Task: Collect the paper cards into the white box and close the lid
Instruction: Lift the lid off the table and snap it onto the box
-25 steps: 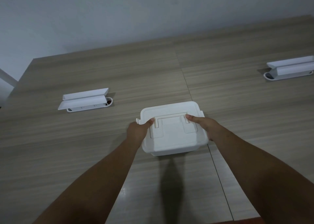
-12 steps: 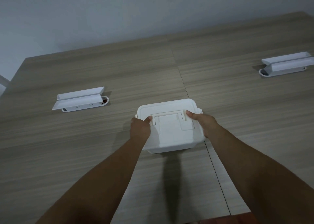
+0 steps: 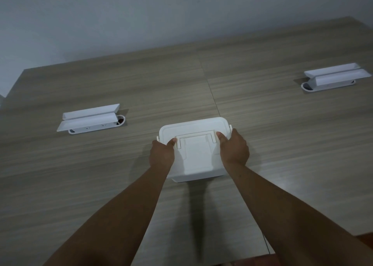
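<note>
The white box (image 3: 196, 158) stands in the middle of the wooden table, its lid (image 3: 193, 127) down on top and the front latch flap lying against its near face. My left hand (image 3: 161, 154) clasps the box's left side, thumb resting on the lid's front edge. My right hand (image 3: 234, 148) clasps the right side in the same way, thumb on the lid beside the latch. No paper cards show anywhere; the box's inside is hidden.
A white socket unit with raised flaps (image 3: 90, 119) is set into the table at the left. A second such socket unit (image 3: 333, 78) sits at the far right. A seam in the tabletop (image 3: 212, 96) runs away from the box. A grey wall stands behind.
The lid has settled flatter on the box and both hands have slid lower along its sides. The box sits slightly nearer the camera's centre.
</note>
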`<state>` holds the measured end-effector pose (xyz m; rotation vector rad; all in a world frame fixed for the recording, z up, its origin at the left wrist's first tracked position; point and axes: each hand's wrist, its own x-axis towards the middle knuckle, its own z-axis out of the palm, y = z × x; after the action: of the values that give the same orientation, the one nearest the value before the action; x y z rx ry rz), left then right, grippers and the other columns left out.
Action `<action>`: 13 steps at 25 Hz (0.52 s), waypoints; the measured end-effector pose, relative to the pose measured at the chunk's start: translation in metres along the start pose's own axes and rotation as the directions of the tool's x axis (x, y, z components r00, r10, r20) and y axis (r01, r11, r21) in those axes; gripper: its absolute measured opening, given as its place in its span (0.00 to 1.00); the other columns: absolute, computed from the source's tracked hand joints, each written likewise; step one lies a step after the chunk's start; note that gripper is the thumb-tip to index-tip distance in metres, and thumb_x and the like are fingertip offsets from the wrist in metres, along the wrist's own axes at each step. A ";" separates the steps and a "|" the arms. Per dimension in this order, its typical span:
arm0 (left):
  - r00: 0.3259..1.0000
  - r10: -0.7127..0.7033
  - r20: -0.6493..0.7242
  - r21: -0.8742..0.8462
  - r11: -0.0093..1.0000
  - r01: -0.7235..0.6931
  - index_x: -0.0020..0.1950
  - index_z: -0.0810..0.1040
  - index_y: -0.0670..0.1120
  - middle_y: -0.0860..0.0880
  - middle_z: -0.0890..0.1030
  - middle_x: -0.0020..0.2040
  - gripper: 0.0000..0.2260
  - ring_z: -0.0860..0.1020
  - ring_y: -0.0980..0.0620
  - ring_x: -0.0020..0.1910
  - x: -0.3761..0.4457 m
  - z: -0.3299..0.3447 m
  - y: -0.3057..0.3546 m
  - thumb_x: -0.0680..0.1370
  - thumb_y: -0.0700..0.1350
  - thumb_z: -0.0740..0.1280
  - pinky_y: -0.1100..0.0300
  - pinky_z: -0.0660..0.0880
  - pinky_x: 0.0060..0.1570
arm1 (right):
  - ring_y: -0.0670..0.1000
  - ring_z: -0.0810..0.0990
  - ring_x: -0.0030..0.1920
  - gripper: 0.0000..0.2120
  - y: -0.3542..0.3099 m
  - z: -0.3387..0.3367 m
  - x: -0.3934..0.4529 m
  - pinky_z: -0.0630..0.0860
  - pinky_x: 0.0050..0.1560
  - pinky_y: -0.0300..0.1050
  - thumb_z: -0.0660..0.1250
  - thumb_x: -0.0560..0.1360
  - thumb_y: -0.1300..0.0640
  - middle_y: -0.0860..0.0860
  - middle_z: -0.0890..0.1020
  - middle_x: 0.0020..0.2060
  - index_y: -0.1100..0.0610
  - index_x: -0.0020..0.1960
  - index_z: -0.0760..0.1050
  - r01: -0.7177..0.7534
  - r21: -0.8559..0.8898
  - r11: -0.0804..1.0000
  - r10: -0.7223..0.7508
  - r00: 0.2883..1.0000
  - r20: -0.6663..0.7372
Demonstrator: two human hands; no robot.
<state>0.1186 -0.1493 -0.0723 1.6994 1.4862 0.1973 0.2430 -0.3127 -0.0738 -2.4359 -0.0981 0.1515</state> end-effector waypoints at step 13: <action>0.996 -0.040 0.082 -0.025 0.999 0.042 0.70 0.70 0.37 0.39 0.77 0.66 0.38 0.76 0.39 0.63 0.059 -0.046 0.012 0.71 0.63 0.70 0.51 0.75 0.59 | 0.60 0.66 0.72 0.44 -0.049 0.024 0.040 0.66 0.69 0.52 0.71 0.71 0.42 0.59 0.64 0.74 0.60 0.77 0.55 0.087 0.084 0.993 -0.115 0.891 0.439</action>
<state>0.1162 -0.0752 -0.0587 1.6354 1.4511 0.1243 0.2779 -0.2554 -0.0631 -2.2853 -0.4168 0.6542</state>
